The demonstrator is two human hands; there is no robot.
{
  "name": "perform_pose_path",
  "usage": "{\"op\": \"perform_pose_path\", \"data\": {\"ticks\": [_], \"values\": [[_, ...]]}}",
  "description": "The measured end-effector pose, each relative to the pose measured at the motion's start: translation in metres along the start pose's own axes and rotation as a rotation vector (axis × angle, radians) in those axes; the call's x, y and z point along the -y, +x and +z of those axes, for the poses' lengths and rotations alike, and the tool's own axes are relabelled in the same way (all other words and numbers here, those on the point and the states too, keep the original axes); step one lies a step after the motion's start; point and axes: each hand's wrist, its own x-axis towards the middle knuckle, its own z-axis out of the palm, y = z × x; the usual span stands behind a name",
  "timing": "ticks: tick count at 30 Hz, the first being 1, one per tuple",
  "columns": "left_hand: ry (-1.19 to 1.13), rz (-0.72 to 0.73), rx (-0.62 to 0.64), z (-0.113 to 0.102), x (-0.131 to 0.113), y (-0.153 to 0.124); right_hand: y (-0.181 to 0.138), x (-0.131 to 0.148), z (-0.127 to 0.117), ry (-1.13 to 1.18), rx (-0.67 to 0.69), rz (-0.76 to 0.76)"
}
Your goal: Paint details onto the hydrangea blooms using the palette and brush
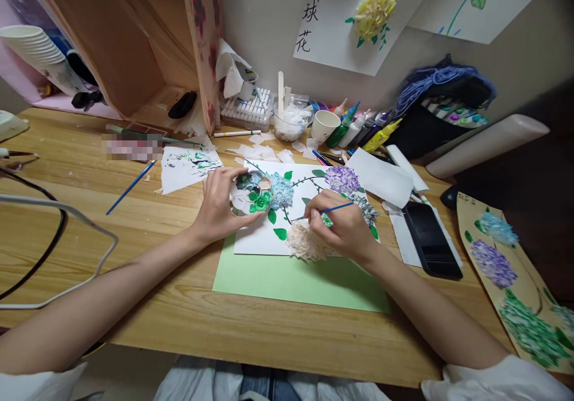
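My left hand (pixel 216 204) is closed around the rim of a small round paint palette (pixel 260 201) with green, black and pale beige paint in its wells. It sits over the left part of a white sheet (pixel 258 242). In my right hand (pixel 343 227) is a thin blue paintbrush (pixel 336 208), its tip at a dark painted stem beside the cream flower (pixel 307 241). Raised blue (pixel 282 190), purple (pixel 342 178) and grey (pixel 365 210) flowers are also on the sheet, with green painted leaves. A light green sheet (pixel 296 281) lies beneath.
Behind the sheet stand a tub of white scraps (pixel 291 127), a paper cup (pixel 325 126) and paint bottles (pixel 354 127). A phone (pixel 433 239) lies right, near another flower picture (pixel 515 281). Left are a paint-stained tissue (pixel 191 165), a second blue brush (pixel 130 187) and cables (pixel 103 230).
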Motion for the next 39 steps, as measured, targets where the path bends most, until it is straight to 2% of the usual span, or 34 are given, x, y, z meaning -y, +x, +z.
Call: {"op": "perform_pose_path", "data": {"ticks": [18, 23, 39], "values": [[0.008, -0.013, 0.004, 0.0001, -0.0002, -0.0001, 0.0011, -0.0022, -0.0022, 0.008, 0.063, 0.011], [0.008, -0.003, 0.0, 0.0, 0.0003, 0.0, 0.0021, -0.0019, -0.003, 0.003, 0.023, 0.029], [0.01, 0.002, 0.001, 0.0001, -0.0001, -0.0001, 0.0025, -0.003, -0.0024, 0.014, 0.031, 0.069]]}}
